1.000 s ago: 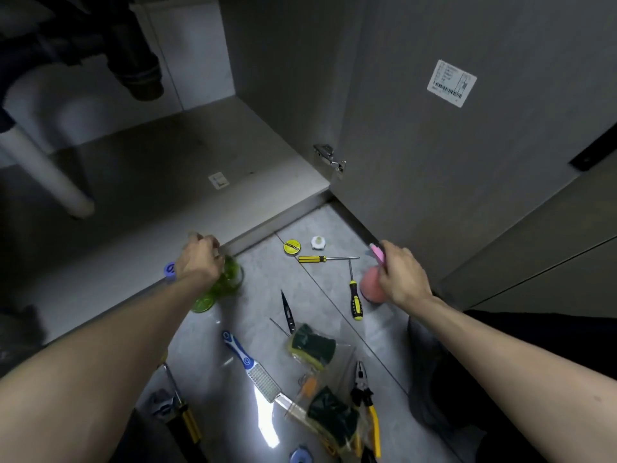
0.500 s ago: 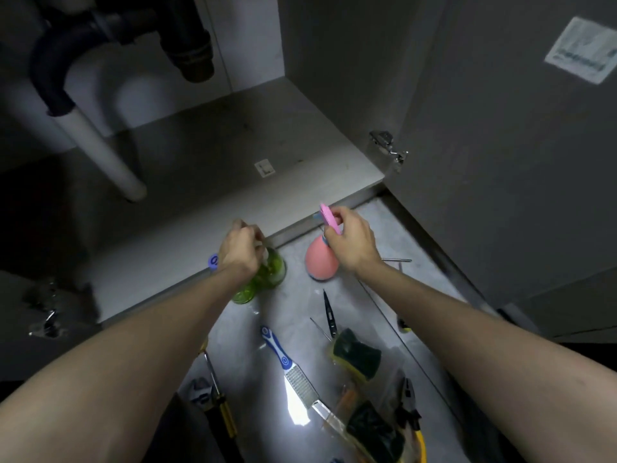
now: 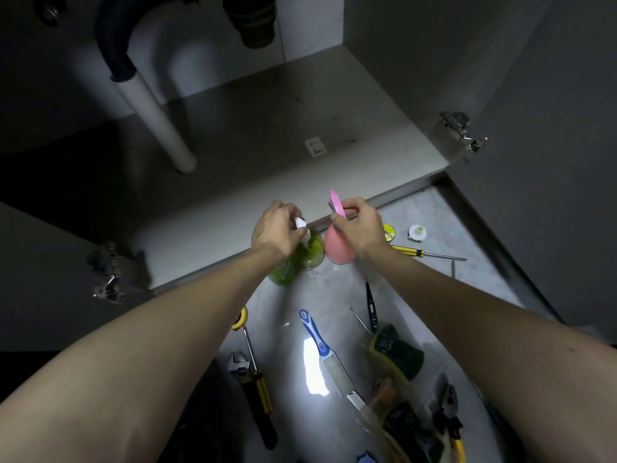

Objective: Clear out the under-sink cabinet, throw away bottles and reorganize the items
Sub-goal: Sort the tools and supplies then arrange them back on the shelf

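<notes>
A: Bottles, two, both in hand above the floor just in front of the cabinet's front edge. Left hand (image 3: pixel 277 230): grip clenched round the white neck of the green bottle (image 3: pixel 297 259), which hangs tilted below the fist. Right hand (image 3: pixel 359 227): grip clenched on the pink trigger head of the pink bottle (image 3: pixel 337 245), body hanging down. The two bottles sit just beside each other, nearly touching.

B: Step in hand?

A: Judged as the throw-away step. Cabinet floor (image 3: pixel 267 128) holds nothing but the white drain pipe (image 3: pixel 157 118) and a small pale tag; the cleared items lie on the floor tiles.

B: Next move calls for what?

A: Carrying both bottles off to a bin, none of which is in view. Both are held by their tops only, so a steady lift is wanted, and the green one should be kept from tipping further in case it leaks.

B: Floor items, for later sorting?

A: Grater with blue handle (image 3: pixel 317 342), yellow-handled screwdriver (image 3: pixel 420 252), wrench (image 3: pixel 240 362), pliers (image 3: pixel 449 412), green scouring pads in a clear bag (image 3: pixel 397 352), yellow tape roll (image 3: pixel 241 318).

B: Writing or brands?

A: None readable. Bottles show no label from here; a small yellow round tin (image 3: pixel 388 230) bears dark print too small to make out.
</notes>
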A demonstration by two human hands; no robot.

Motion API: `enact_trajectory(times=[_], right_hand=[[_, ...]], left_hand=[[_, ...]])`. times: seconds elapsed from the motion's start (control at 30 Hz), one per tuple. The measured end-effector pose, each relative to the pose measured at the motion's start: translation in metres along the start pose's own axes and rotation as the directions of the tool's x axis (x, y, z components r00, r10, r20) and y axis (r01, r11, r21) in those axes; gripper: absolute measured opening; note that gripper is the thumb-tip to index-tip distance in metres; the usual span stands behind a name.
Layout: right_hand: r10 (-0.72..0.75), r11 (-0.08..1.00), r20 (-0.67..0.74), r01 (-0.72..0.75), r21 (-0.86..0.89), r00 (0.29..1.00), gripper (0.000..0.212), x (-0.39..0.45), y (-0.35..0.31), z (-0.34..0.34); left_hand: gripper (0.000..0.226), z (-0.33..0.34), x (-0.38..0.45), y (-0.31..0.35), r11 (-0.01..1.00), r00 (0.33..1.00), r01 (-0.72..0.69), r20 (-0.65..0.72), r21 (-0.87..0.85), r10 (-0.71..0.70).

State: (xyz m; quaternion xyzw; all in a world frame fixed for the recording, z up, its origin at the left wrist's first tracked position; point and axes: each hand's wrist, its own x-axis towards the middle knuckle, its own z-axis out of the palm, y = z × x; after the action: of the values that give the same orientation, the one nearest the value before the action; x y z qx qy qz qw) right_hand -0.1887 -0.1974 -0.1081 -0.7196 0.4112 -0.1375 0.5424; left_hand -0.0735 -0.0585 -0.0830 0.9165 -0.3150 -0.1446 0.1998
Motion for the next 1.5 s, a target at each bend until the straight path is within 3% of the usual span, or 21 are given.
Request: enact_trajectory(times=[0.1, 0.23, 0.3, 0.37, 0.47, 0.53, 0.6, 0.7, 0.77, 1.0, 1.17, 1.33, 1.5], right_hand=[[0.02, 1.0, -0.007, -0.02, -0.005, 1.0, 0.037, -0.004, 0.006, -0.002], [-0.034, 0.996, -0.082, 0.027, -0.089, 0.996, 0.055, -0.026, 0.023, -0.008], [-0.052, 0.985, -0.115, 0.032, -0.168, 0.992, 0.043, -0.044, 0.041, -0.01], [-0.035, 0.97, -0.09, 0.012, -0.242, 0.995, 0.027, -0.069, 0.062, -0.009], [-0.023, 0.9, 0.119, 0.072, -0.43, 0.993, 0.023, -0.112, 0.093, -0.003], [0.002, 0.815, 0.31, 0.178, -0.552, 0.951, 0.025, -0.135, 0.107, 0.008], [0.068, 0.717, 0.432, 0.257, -0.648, 0.899, 0.023, -0.152, 0.117, 0.025], [0.133, 0.582, 0.484, 0.327, -0.744, 0.865, 0.045, -0.174, 0.13, 0.052], [0.12, 0.532, 0.506, 0.375, -0.759, 0.854, 0.045, -0.184, 0.138, 0.062], [0.124, 0.7, 0.52, 0.297, -0.65, 0.845, 0.047, -0.175, 0.143, 0.048], [0.105, 0.772, 0.477, 0.231, -0.593, 0.873, 0.041, -0.172, 0.149, 0.027], [0.117, 0.808, 0.482, 0.199, -0.555, 0.868, 0.041, -0.18, 0.148, 0.009], [-0.012, 0.715, 0.507, 0.362, -0.598, 0.862, 0.047, -0.188, 0.146, -0.016]], left_hand=[[0.027, -0.004, -0.01, -0.006, 0.999, 0.999, -0.036, -0.029, -0.038, 0.035], [0.033, -0.013, -0.043, -0.016, 0.983, 0.967, -0.078, -0.254, -0.163, 0.034], [0.028, -0.01, -0.069, -0.018, 0.971, 0.934, -0.068, -0.358, -0.231, -0.02], [0.02, 0.0, -0.101, -0.021, 0.953, 0.924, -0.008, -0.367, -0.302, -0.109], [0.009, 0.021, -0.154, -0.033, 0.942, 0.953, 0.137, -0.218, -0.305, -0.209], [0.011, 0.038, -0.188, -0.044, 0.942, 0.961, 0.243, -0.076, -0.23, -0.266], [0.013, 0.056, -0.217, -0.058, 0.92, 0.93, 0.368, 0.054, -0.137, -0.364], [0.016, 0.081, -0.249, -0.08, 0.851, 0.843, 0.524, 0.171, -0.044, -0.51], [0.019, 0.092, -0.262, -0.093, 0.821, 0.8, 0.571, 0.212, 0.017, -0.561], [0.039, 0.107, -0.248, -0.099, 0.72, 0.698, 0.694, 0.229, 0.018, -0.679], [0.028, 0.118, -0.239, -0.1, 0.678, 0.666, 0.735, 0.18, 0.003, -0.724], [0.02, 0.119, -0.237, -0.092, 0.677, 0.674, 0.729, 0.275, -0.097, -0.686], [0.026, 0.134, -0.253, -0.068, 0.744, 0.698, 0.666, 0.394, -0.05, -0.598]])
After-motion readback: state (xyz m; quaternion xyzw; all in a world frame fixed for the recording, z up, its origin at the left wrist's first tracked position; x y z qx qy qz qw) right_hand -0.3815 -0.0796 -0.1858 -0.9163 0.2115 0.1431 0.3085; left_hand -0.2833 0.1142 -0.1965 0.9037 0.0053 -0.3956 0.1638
